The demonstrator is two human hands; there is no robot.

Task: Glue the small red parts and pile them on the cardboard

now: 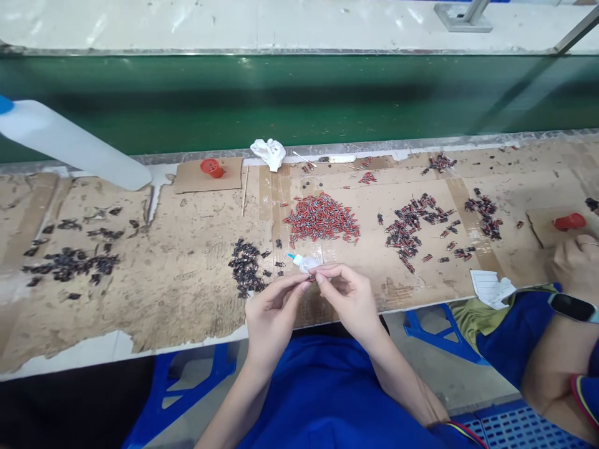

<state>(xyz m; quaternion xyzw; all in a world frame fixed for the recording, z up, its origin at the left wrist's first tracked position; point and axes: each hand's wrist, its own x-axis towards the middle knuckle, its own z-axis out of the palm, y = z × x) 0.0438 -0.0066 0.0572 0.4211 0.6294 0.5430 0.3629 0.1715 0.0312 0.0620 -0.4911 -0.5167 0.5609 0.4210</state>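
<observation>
Where the 2 hands meet above the near edge of the desk [140, 293], a tiny part [312, 277] is pinched between their fingertips, too small to tell its shape. The left hand [271, 315] has thumb and forefinger closed on it from the left, and the right hand [349, 296] closes on it from the right, its other fingers curled loosely. Just behind the fingertips lies a small clear bottle [304, 262] with a blue tip, on its side on the cardboard. To its left sits a dark pile [246, 267] of small pieces, and behind it a dense red pile [322, 219]. Further right are 2 looser red-and-black scatters [412, 227], then a third [486, 215] near the desk's right end. A white paper slip [491, 288] lies at the near edge on the right. A crumpled white cloth [269, 153] and a red cap [211, 167] sit at the far edge. More dark pieces [70, 262] spread on the left, under a white bottle [65, 143] that juts in from the left. A green belt [299, 100] runs behind the desk. At the far right another person's hand [578, 265] rests near a red cap [569, 221].
</observation>
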